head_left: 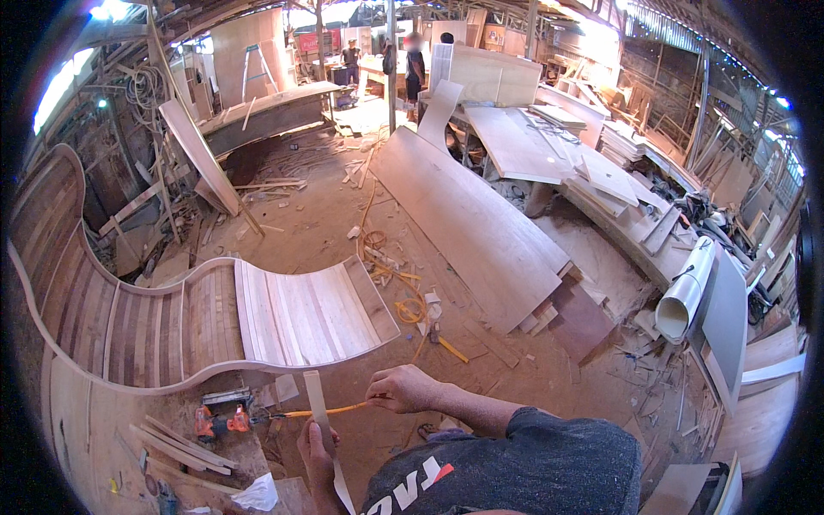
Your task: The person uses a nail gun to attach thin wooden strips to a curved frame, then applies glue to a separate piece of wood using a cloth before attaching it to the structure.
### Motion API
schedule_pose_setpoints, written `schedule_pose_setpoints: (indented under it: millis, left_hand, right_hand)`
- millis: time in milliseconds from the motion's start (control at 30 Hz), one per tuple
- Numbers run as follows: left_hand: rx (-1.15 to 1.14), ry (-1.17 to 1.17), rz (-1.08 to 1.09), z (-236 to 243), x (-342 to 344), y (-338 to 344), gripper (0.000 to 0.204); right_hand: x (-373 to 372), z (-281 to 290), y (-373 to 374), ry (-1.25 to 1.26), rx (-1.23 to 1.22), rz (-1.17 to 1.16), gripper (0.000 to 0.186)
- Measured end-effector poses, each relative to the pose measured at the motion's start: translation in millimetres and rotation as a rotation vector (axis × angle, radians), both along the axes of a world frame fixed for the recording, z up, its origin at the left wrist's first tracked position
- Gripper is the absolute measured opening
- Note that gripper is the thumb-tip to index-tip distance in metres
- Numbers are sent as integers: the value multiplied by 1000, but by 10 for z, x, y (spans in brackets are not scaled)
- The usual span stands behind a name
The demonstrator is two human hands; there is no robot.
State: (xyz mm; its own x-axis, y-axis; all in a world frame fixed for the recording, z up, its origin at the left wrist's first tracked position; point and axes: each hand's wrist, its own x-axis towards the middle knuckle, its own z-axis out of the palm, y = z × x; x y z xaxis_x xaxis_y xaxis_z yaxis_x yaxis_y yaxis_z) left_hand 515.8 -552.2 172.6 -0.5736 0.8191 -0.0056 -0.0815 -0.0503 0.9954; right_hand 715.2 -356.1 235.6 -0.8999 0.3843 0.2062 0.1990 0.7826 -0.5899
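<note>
My left hand (318, 442) is closed around a thin, pale wooden strip (316, 396), which stands up past my fingers near the workbench edge. To its right, my right hand (403, 389) is raised with the fingers pinched together. What they hold, if anything, is too small or hidden to make out. A yellow hose (330, 410) runs behind the strip and reaches the right fingertips. Left of my hands, an orange-and-black power tool (221, 422) lies on the bench. Just beyond it rests a wavy slatted wooden piece (300, 313) with curved side edges.
Loose curved strips (184, 451) and a crumpled white bag (256, 493) lie at lower left. Yellow hose coils (412, 309) and wood scraps litter the floor. Large plywood sheets (468, 223) lean at centre right, near a white roll (684, 292). People (415, 69) stand far off.
</note>
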Motion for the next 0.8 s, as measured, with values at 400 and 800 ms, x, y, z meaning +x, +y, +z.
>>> schedule_pose_setpoints:
  millis: [400,800]
  left_hand:
    - [-17,43,-5,41,-23,-22,41]
    - [143,-90,458,8,-300,-927,30]
  right_hand:
    - [-27,-21,15,9,31,-1,17]
    - [-616,-230,-256,-90,27,115,16]
